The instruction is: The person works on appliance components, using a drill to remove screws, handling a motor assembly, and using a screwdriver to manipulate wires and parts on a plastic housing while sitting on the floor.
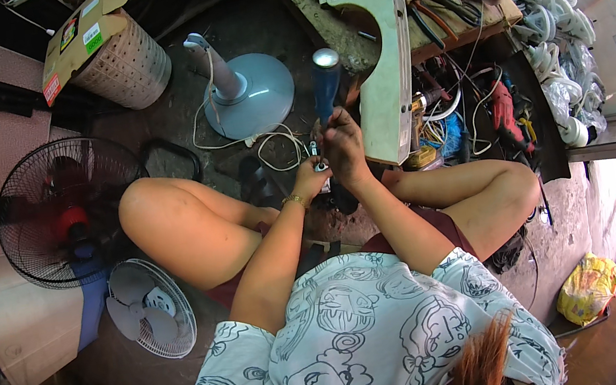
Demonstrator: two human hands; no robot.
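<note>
My right hand [343, 142] is closed around the lower part of a blue-handled tool [327, 89], which stands nearly upright. Its rounded silver end points up; the lower end is hidden by my fingers, so I cannot make out its exact kind. Just below and to the left, my left hand [310, 178] pinches a small silvery metal part [322, 166] between its fingers. Both hands are close together between my bent knees, low over the floor. A grey fan stand with a round base [260, 91] stands beyond them, its pale cord lying towards my hands.
At right, a cream curved panel [387, 91] leans against a wooden workbench [486, 21] cluttered with wires and tools. A red power tool [504, 117] lies among cables. To the left are a black caged fan [68, 206], a grey fan head [151, 308] and a woven basket [131, 67].
</note>
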